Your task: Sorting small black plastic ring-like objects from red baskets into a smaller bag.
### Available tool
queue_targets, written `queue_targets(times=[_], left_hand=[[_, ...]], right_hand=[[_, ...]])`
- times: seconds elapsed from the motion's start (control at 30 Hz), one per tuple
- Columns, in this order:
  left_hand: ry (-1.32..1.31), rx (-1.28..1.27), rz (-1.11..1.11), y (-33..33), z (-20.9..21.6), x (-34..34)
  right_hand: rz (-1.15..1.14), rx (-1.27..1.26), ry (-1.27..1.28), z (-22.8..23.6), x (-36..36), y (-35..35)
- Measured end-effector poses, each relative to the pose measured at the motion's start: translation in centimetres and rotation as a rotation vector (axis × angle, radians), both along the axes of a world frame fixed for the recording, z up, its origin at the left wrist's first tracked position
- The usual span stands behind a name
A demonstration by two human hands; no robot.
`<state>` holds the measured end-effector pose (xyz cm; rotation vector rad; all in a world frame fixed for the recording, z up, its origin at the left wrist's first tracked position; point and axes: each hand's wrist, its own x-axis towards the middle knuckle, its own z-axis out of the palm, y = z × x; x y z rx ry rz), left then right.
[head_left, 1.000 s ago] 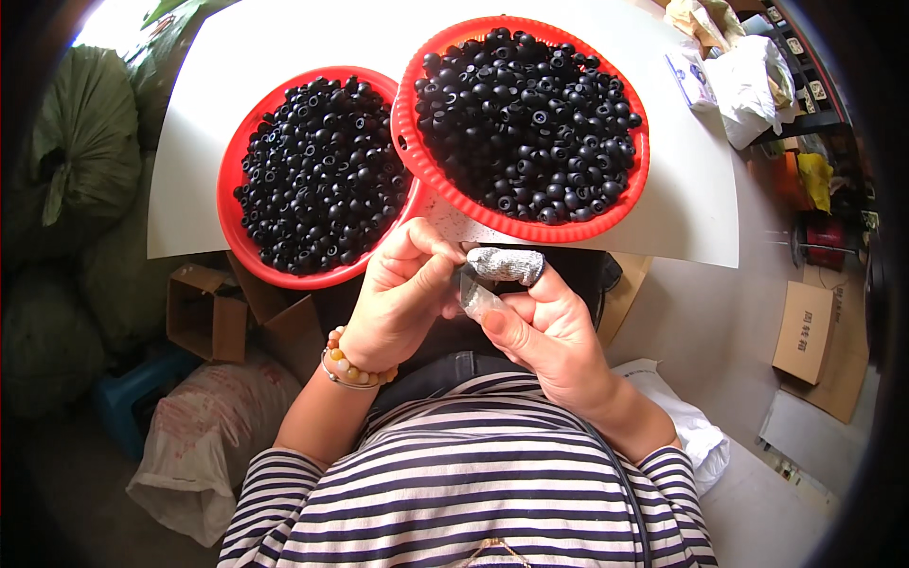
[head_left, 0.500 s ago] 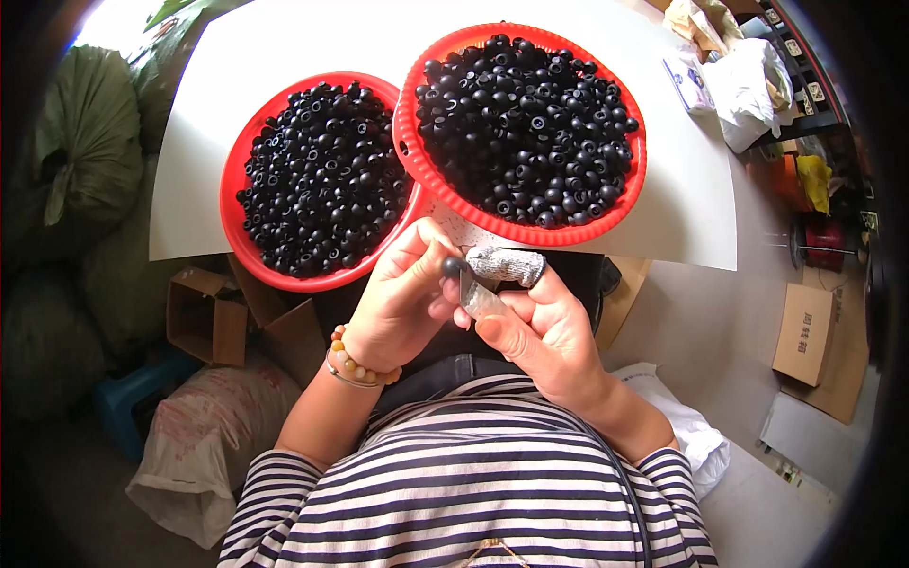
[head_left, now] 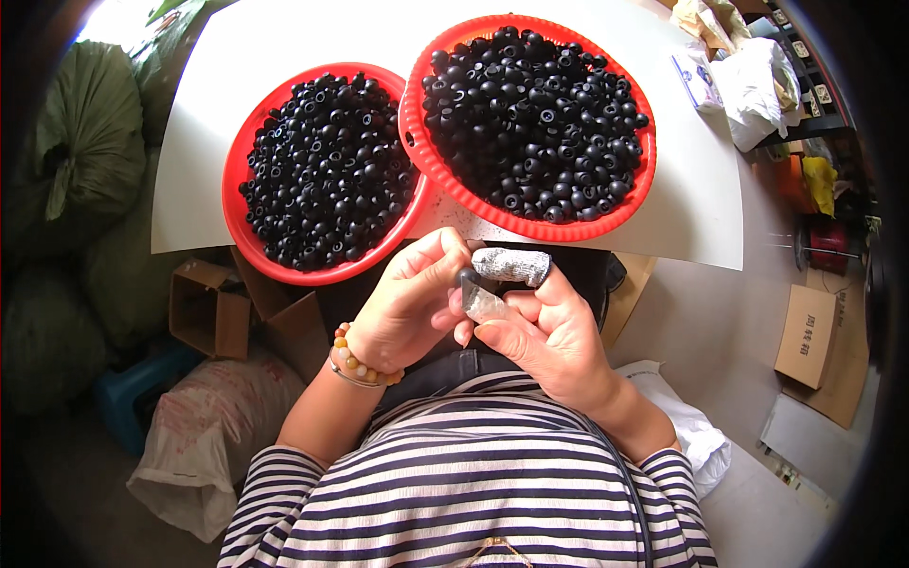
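Observation:
My left hand (head_left: 407,298), with a beaded bracelet (head_left: 355,364) on its wrist, pinches a small black ball-shaped part (head_left: 467,275), mostly covered by the fingers. Close against it, my right hand (head_left: 565,343) grips a small thin blade-like piece (head_left: 484,304) with a whitish wrapping between thumb and fingers. A grey knitted finger cover (head_left: 511,266) sits on the right index finger, which reaches over toward the black part. Beyond the hands, a red basin (head_left: 317,277) on the left and a red basket (head_left: 554,232) on the right hold heaps of similar black parts, some showing hollow openings.
Both red containers stand on a white tabletop (head_left: 696,208), the basket's rim overlapping the basin. Open cardboard boxes (head_left: 227,327) and a woven sack (head_left: 204,431) lie at the left. Plastic bags (head_left: 753,90) rest at the far right; a carton (head_left: 805,336) is on the floor.
The black part has sunk deeper between my fingers and shows less now. The blade-like piece has turned slightly against it. The view has shifted a little.

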<state>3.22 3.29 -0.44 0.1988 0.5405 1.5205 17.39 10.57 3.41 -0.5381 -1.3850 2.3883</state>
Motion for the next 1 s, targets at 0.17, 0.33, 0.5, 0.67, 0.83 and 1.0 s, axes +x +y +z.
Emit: queue_targets(times=[0.17, 0.33, 0.5, 0.67, 0.83, 1.0], left_hand=[[-0.068, -0.021, -0.048, -0.17, -0.13, -0.38], [-0.071, -0.024, -0.049, -0.19, 0.0, -0.31], [-0.084, -0.018, -0.056, -0.14, -0.03, -0.32], [-0.087, -0.014, -0.086, -0.2, 0.05, -0.37], [-0.105, 0.004, -0.108, -0.25, -0.21, -0.39], [-0.143, 0.014, -0.124, -0.2, -0.24, -0.45]], right_hand=[[0.018, -0.051, 0.025, -0.17, 0.04, 0.13], [0.021, -0.088, 0.048, -0.31, 0.05, 0.19], [0.017, -0.1, 0.04, 0.17, 0.05, 0.13], [0.057, -0.103, 0.052, -0.38, 0.29, 0.37], [0.045, -0.122, 0.074, -0.03, 0.23, 0.17], [0.063, -0.116, 0.057, 0.14, 0.35, 0.2]])
